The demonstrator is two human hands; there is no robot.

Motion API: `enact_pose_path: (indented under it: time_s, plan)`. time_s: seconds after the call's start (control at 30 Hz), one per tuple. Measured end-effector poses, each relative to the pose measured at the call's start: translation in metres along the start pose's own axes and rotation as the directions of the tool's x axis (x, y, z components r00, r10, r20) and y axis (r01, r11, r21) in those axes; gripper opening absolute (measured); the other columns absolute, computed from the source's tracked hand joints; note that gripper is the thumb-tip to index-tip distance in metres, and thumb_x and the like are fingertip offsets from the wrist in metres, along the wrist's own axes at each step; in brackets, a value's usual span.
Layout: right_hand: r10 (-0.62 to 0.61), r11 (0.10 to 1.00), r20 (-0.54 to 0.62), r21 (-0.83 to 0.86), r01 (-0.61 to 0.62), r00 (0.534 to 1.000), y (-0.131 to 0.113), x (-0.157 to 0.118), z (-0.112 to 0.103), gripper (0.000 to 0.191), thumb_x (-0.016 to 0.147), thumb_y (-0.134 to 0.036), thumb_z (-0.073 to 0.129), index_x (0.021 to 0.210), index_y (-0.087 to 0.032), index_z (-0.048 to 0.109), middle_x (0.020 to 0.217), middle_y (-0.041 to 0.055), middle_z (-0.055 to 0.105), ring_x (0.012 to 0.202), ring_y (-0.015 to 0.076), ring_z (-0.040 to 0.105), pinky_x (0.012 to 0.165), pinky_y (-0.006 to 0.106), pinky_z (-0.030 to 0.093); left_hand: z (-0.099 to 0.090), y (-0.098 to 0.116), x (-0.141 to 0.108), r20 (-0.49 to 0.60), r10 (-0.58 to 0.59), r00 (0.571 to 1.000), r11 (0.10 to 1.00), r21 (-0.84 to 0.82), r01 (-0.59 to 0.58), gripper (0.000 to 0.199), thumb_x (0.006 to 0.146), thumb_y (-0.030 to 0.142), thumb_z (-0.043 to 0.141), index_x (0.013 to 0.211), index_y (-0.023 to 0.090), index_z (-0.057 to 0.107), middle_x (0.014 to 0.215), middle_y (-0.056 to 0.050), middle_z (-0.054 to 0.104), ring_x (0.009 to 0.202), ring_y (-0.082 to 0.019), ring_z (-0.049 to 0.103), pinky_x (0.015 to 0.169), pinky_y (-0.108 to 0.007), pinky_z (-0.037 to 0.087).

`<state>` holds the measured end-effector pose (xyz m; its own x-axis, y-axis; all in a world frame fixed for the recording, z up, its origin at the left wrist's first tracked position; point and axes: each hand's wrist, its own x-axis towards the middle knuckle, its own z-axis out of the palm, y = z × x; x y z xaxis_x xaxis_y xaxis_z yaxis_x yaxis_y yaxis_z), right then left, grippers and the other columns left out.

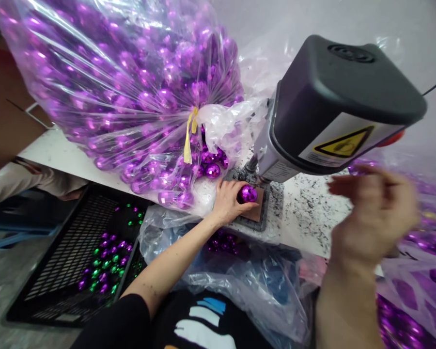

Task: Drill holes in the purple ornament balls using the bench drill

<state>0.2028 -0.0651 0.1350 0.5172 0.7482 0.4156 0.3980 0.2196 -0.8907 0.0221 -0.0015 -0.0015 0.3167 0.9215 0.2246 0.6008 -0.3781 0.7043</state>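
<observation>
My left hand (229,201) is closed around a shiny purple faceted ball (249,193), thumb on the near side. The ball rests on a brown pad (255,212) on the base of a black-and-grey bench drill press (343,104), under its head. My right hand (376,213) is raised to the right of the machine, above the table. Motion smears its fingers, and whatever they may hold cannot be made out. A few loose purple balls (212,170) lie just beyond my left hand.
A huge clear bag (131,92) of purple balls, tied with yellow ribbon, fills the back left. Dark shavings dot the white table (312,208). A black crate (47,271) with small purple and green pieces stands lower left. Plastic bags hang at the front. Another person's sleeve (25,182) shows left.
</observation>
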Motion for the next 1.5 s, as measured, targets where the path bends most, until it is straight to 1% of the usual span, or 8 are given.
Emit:
enact_pose_path:
  time_s: [0.07,0.13,0.2,0.3,0.47,0.73,0.97,1.5]
  plan:
    - [-0.185,0.982,-0.168,-0.007,0.187,0.968,-0.03,0.023,0.002,0.049,0.095,-0.057,0.05,0.126,-0.02,0.058,0.097,0.0052,0.063,0.081,0.0133,0.063,0.073,0.031,0.049,-0.001,0.0,0.0,-0.007,0.004,1.0,1.0,-0.003,-0.004,0.055,0.077,0.049,0.085,0.124,0.027,0.064,0.12,-0.003,0.07,0.121,-0.026,0.058,0.123,-0.05,0.023]
    - [-0.263,0.962,-0.067,-0.089,0.257,0.962,-0.049,0.046,0.008,0.049,0.097,-0.057,0.046,0.122,-0.018,0.061,0.095,0.0049,0.059,0.077,0.009,0.058,0.071,0.028,0.045,-0.001,0.0,-0.001,-0.013,0.009,1.0,1.0,-0.005,-0.009,0.054,0.078,0.048,0.085,0.124,0.027,0.064,0.12,-0.004,0.07,0.121,-0.025,0.057,0.122,-0.049,0.024]
    - [-0.267,0.936,0.039,-0.227,0.269,0.963,-0.056,0.065,0.017,0.044,0.094,-0.057,0.052,0.09,-0.015,0.063,0.079,0.0019,0.052,0.068,0.0043,0.045,0.066,0.025,0.035,-0.002,0.001,-0.001,-0.013,0.012,1.0,1.0,-0.002,-0.012,0.053,0.079,0.046,0.084,0.123,0.026,0.064,0.12,-0.004,0.069,0.12,-0.025,0.058,0.122,-0.048,0.024]
    - [-0.289,0.904,0.015,-0.324,0.278,0.957,-0.054,0.077,0.026,0.048,0.094,-0.054,0.055,0.067,-0.016,0.043,0.067,-0.0004,0.036,0.066,0.0042,0.032,0.066,0.026,0.023,-0.003,0.003,-0.001,-0.014,0.009,1.0,1.0,0.01,-0.009,0.052,0.078,0.045,0.084,0.122,0.025,0.065,0.119,-0.005,0.069,0.118,-0.026,0.058,0.122,-0.049,0.025]
    - [-0.347,0.886,-0.102,-0.36,0.291,0.932,-0.049,0.043,0.023,0.036,0.096,-0.049,0.052,0.077,-0.019,0.056,0.071,0.0027,0.044,0.068,0.0089,0.038,0.069,0.029,0.031,-0.003,0.002,-0.001,-0.027,0.026,0.999,0.999,0.02,-0.025,0.052,0.079,0.045,0.084,0.122,0.025,0.064,0.119,-0.005,0.069,0.118,-0.026,0.058,0.122,-0.05,0.025]
    - [-0.338,0.865,-0.008,-0.397,0.307,0.941,-0.024,-0.02,0.005,0.016,0.094,-0.031,0.057,0.092,-0.022,0.069,0.073,0.0016,0.053,0.064,0.0087,0.041,0.059,0.028,0.032,0.001,-0.003,-0.004,-0.073,0.08,0.994,0.996,0.043,-0.077,0.051,0.078,0.045,0.085,0.121,0.023,0.065,0.114,-0.005,0.069,0.114,-0.026,0.06,0.119,-0.05,0.028]
    - [-0.507,0.826,-0.001,-0.286,0.485,0.862,0.005,-0.03,0.014,0.007,0.09,-0.014,0.057,0.091,-0.018,0.063,0.07,-0.0025,0.048,0.066,0.0041,0.047,0.064,0.023,0.036,0.002,-0.004,-0.004,-0.083,0.091,0.992,0.994,0.07,-0.085,0.051,0.077,0.045,0.086,0.12,0.024,0.066,0.112,-0.005,0.069,0.111,-0.026,0.059,0.116,-0.048,0.033]
    - [-0.56,0.817,-0.142,-0.257,0.516,0.816,0.024,-0.035,0.033,0.005,0.092,-0.015,0.058,0.087,-0.018,0.057,0.065,-0.0038,0.044,0.061,0.0037,0.044,0.062,0.024,0.034,0.001,0.001,-0.001,-0.061,0.05,0.997,0.994,0.102,-0.044,0.051,0.075,0.043,0.087,0.119,0.024,0.067,0.109,-0.005,0.068,0.11,-0.027,0.058,0.117,-0.05,0.032]
